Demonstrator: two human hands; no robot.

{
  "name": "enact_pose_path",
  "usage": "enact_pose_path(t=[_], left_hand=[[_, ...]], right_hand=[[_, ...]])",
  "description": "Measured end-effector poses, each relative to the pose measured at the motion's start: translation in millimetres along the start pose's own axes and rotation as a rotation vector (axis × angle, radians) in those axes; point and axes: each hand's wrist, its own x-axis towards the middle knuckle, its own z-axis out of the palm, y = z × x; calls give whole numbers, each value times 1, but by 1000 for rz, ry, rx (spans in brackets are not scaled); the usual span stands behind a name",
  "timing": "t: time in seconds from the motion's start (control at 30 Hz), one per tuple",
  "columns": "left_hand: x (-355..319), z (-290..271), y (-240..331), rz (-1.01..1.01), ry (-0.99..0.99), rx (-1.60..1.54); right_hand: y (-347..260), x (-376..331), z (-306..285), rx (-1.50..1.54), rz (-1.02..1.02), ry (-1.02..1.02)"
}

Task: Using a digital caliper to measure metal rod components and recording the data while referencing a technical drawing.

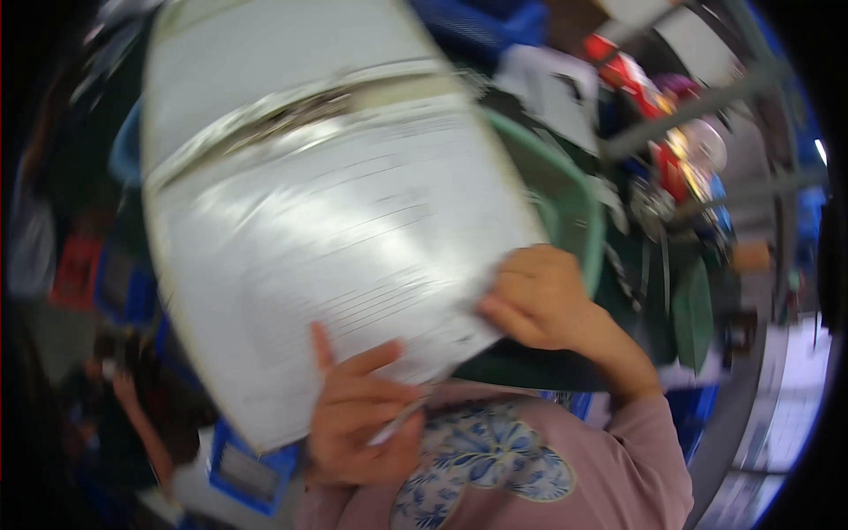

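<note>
A large pale board [353, 230] tilts in front of me, with a lined white sheet under shiny clear film. My right hand [543, 300] grips its lower right edge, fingers closed, thumb on the face. At the bottom edge, my left hand [367, 415] has some fingers stretched over the board. Between its other fingers and thumb it pinches a slim whitish stick [393, 426]; blur hides its exact kind. Across the upper board runs a pale ridge with a brownish gap [291, 119].
A green basin [583, 203] sits behind the board's right edge. Farther right are a metal frame [698, 115], red packages [623, 75] and a green dish-like thing [693, 314]. Blue crates [252, 473] and a red crate [78, 269] stand left, near another person's arm [146, 428].
</note>
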Motion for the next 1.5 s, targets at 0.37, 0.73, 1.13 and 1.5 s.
enact_pose_path(t=[0.37,0.73,1.13,1.5], left_hand=[[11,51,12,-88,254,75],[26,96,-4,-75,15,-17],[28,84,-13,-172,69,-58],[21,77,-17,-255,91,-98]], right_hand=[[36,-120,-30,-16,395,606],[67,-265,-25,-134,1333,1058],[120,-170,-42,-108,789,705],[323,50,9,-820,-94,22]])
